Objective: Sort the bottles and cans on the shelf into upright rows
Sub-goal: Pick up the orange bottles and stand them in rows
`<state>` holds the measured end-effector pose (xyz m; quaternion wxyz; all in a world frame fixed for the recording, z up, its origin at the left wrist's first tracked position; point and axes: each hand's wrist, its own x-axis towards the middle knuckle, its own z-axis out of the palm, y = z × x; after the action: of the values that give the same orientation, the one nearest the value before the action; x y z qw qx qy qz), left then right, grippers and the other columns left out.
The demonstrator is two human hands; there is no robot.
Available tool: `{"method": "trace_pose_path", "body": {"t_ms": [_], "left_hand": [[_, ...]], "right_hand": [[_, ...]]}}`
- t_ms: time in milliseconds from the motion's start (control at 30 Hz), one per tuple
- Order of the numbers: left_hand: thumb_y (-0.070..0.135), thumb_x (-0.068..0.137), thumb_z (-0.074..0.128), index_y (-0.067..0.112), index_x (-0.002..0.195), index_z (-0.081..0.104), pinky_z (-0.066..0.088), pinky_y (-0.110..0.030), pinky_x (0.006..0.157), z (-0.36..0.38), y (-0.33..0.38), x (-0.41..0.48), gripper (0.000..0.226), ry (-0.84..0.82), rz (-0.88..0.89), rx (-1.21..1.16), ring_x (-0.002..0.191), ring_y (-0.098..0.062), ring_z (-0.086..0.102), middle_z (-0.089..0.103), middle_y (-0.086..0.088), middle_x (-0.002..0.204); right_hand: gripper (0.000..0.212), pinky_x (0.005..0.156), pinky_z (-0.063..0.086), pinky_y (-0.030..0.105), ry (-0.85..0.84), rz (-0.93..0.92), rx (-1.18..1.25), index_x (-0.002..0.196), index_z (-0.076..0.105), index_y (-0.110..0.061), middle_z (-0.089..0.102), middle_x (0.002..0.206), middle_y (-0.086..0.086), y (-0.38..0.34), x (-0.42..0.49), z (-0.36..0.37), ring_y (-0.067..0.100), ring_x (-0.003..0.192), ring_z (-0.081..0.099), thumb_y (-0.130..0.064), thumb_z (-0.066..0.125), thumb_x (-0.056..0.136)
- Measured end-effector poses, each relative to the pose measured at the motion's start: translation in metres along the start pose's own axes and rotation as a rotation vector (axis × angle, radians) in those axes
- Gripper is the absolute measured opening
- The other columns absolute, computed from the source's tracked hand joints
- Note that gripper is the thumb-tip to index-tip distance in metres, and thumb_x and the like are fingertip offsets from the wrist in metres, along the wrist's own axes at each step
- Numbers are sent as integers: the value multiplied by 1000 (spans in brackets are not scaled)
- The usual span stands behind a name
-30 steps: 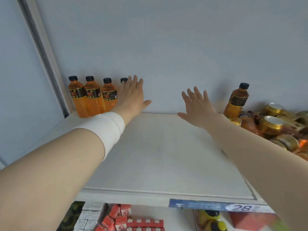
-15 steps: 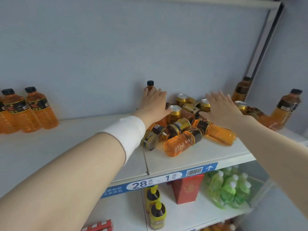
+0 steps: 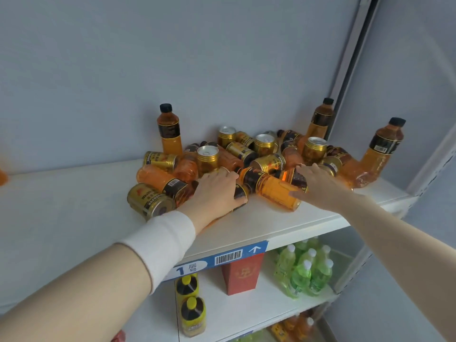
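orange bottle lying flat (image 3: 274,191) at the front of the pile, under both hands. left hand (image 3: 217,191) palm down, fingers curled over the black-labelled neck end of a bottle lying beneath it, closed around it as far as can be seen. right hand (image 3: 314,185) flat and open, fingers spread, resting on the labelled upper side of the lying orange bottle without wrapping it. white wristband (image 3: 160,243) on the left forearm. just left of the left hand, gold can on its side (image 3: 150,201), base toward the camera, touching another tipped orange bottle (image 3: 162,180). behind the hands, jumbled heap of gold cans and orange bottles, some cans upright (image 3: 207,157), most tipped. three bottles standing: one at the back left of the heap (image 3: 169,130), one at the back right by the upright post (image 3: 320,119), one at the far right (image 3: 381,149). all on a white shelf (image 3: 74,193) against a pale blue back panel. blue price strip with barcode (image 3: 228,257) on the shelf's front edge. below, green bottles (image 3: 303,270), red box (image 3: 243,275), yellow-capped dark bottles (image 3: 190,302).
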<state>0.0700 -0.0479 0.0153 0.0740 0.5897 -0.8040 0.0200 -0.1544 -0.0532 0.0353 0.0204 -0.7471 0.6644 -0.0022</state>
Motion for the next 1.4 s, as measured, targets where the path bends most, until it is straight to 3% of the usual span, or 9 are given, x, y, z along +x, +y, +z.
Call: {"method": "trace_pose_path", "body": {"t_ms": [133, 333, 667, 867, 1033, 1100, 1200, 1400], "left_hand": [[52, 85, 56, 17, 139, 37, 38, -40, 103, 12, 10, 0, 67, -44, -135, 19, 127, -27, 45, 46, -7, 140], [42, 82, 65, 11, 137, 33, 40, -38, 100, 28, 12, -9, 71, -64, -344, 79, 130, -28, 35, 39, -12, 138], [39, 80, 68, 16, 139, 36, 42, -32, 95, 31, 15, -15, 71, 52, -363, 66, 124, -22, 38, 41, -6, 134], [34, 74, 75, 18, 134, 43, 41, -31, 92, 23, 17, -28, 70, 374, -456, -305, 122, -20, 44, 48, -4, 128], [30, 72, 78, 17, 129, 47, 33, -11, 81, 27, 26, -25, 66, 581, -512, -583, 116, -14, 48, 52, -3, 125], [29, 72, 78, 16, 129, 47, 33, -1, 76, 30, 29, -24, 66, 609, -520, -654, 113, -9, 46, 52, -2, 125], [27, 72, 78, 16, 129, 47, 28, 8, 78, 35, 30, -24, 66, 622, -506, -729, 111, -3, 41, 52, 0, 125], [22, 77, 75, 15, 132, 40, 34, 4, 81, 38, 28, -25, 66, 584, -493, -901, 110, -4, 46, 49, 7, 123]], "right_hand": [[70, 105, 36, 37, 27, -122, 15, 143, 32, -13, 41, 144, 8, 9, 22, 14, 26, 133, 36, -50, 53, 87], [80, 102, 38, 39, -29, -171, 7, 141, 26, -7, 41, 138, 12, -14, 50, 39, 30, 130, 36, -48, 59, 82], [57, 89, 45, 37, 114, -124, 264, 127, 41, -6, 53, 124, 13, -9, 60, 57, 31, 113, 53, -35, 62, 83], [74, 95, 41, 39, 286, -108, 624, 139, 35, -9, 48, 133, 14, 1, 50, 66, 31, 120, 48, -39, 67, 79], [79, 97, 33, 25, 358, -161, 897, 140, 27, -5, 39, 135, 15, -9, 42, 79, 25, 126, 41, -30, 70, 79], [83, 103, 31, 24, 317, -161, 1018, 140, 22, -4, 36, 137, 16, -15, 41, 86, 25, 128, 39, -25, 72, 78], [87, 107, 36, 44, 264, -174, 1177, 138, 12, -3, 36, 136, 16, -18, 39, 94, 28, 125, 43, -19, 72, 77], [86, 94, 39, 29, 195, -196, 1242, 137, 11, -7, 40, 123, 1, -14, 36, 92, 15, 112, 47, -10, 72, 77]]}}
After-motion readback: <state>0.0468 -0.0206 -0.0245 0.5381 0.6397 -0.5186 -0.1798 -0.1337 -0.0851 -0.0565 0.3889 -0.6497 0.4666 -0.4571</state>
